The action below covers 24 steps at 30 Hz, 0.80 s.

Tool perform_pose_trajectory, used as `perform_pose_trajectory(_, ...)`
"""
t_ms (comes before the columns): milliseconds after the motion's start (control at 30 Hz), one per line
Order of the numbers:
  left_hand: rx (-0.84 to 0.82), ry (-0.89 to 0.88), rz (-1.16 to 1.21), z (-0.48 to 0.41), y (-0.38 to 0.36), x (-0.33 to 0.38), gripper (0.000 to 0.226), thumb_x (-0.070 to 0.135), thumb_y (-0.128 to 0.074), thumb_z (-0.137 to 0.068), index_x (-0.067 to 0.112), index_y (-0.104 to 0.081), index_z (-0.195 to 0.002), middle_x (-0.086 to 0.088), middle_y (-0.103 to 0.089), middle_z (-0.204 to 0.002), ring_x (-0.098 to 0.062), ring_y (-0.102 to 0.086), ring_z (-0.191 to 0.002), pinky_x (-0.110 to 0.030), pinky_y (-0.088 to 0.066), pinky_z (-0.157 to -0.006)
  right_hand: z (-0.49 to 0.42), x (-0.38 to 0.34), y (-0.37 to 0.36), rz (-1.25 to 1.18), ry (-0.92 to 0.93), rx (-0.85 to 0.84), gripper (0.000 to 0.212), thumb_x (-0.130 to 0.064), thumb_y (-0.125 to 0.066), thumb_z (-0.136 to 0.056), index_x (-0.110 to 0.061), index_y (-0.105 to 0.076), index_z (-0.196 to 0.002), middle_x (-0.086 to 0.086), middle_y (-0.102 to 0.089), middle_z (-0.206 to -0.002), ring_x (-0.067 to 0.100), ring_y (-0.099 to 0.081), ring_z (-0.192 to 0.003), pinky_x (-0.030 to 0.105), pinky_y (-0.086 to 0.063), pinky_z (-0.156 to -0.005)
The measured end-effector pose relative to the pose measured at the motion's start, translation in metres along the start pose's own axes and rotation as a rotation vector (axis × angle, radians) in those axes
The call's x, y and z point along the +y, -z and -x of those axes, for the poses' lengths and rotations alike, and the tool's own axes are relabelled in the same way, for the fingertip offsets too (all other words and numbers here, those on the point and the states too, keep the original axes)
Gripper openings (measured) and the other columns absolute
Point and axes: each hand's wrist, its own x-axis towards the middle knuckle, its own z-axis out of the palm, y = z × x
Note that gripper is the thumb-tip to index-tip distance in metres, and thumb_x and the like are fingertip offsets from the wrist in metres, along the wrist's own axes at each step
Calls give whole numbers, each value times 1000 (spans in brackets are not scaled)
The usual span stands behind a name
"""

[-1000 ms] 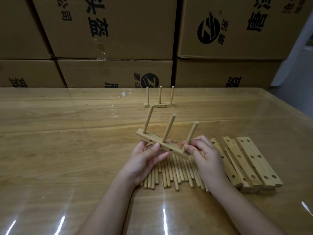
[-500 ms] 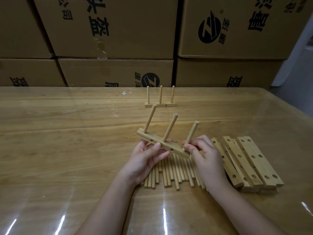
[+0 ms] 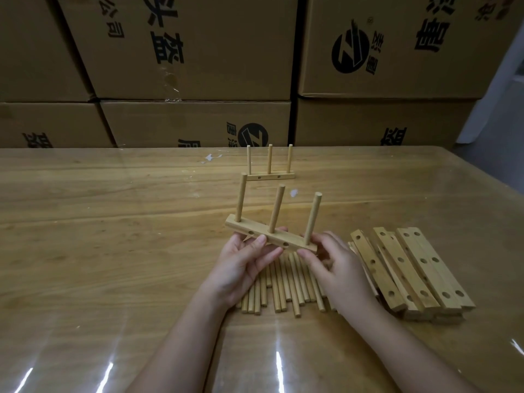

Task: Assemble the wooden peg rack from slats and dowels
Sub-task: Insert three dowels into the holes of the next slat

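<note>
Status: left grip (image 3: 243, 262) and right grip (image 3: 337, 268) both clasp the pegged slat (image 3: 295, 241); loose dowels (image 3: 286, 287) half hidden beneath, count unclear.

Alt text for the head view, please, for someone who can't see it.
Left hand and right hand hold a slat fitted with three dowels above loose dowels on the table. Spare drilled slats lie right; another pegged slat stands behind.

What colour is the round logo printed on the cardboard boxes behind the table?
Black round logo; clearest in the head view.
</note>
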Motion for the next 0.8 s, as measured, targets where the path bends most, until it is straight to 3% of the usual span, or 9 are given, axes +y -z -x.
perform_pose_trajectory(167,36,-24,3,2,-4,4,48,1,-54,-84,-2,-42,-131,-25,-60,-126,-31,-63,-111,-28,-58,-78,-4,3,3,-91,-53,64,29,-25,-63,-85,-20,-61,-113,-17,-58,-95,-6,-54,-88,6,-42,-73)
perform_pose_trajectory(300,82,-143,15,3,-4,15,48,4,-56,-84,9,-47,-130,-17,-61,-127,-30,-62,-113,-35,-58,-84,-7,8,10,-125,-107,65,30,-27,-62,-86,-23,-60,-115,-16,-59,-99,-6,-55,-88,7,-44,-73)
perform_pose_trajectory(400,222,-223,-230,3,-3,18,46,19,-61,-81,20,-52,-126,-6,-68,-118,-26,-66,-108,-39,-57,-84,-10,12,13,-68,-90,17,31,-26,-58,-89,-18,-59,-119,-15,-58,-105,0,-54,-96,11,-43,-81)
perform_pose_trajectory(533,332,-313,-574,7,2,15,35,30,-58,-78,26,-59,-113,3,-72,-106,-18,-69,-97,-32,-59,-76,-10,16,11,-14,-93,-40,32,-27,-54,-92,-17,-57,-122,-16,-54,-106,1,-51,-97,8,-37,-77)
perform_pose_trajectory(667,370,-352,-684,9,5,11,17,17,-60,-86,18,-66,-102,5,-74,-98,-13,-69,-91,-21,-56,-71,-9,18,10,-15,-106,-41,32,-28,-53,-92,-19,-57,-122,-18,-52,-106,-4,-49,-93,6,-37,-73)
perform_pose_trajectory(800,381,-331,-726,10,8,9,15,11,-59,-90,12,-69,-102,1,-74,-95,-12,-70,-89,-21,-56,-73,-9,22,7,-45,-145,-31,31,-26,-53,-92,-20,-57,-122,-22,-50,-104,-19,-42,-86,-2,-34,-69)
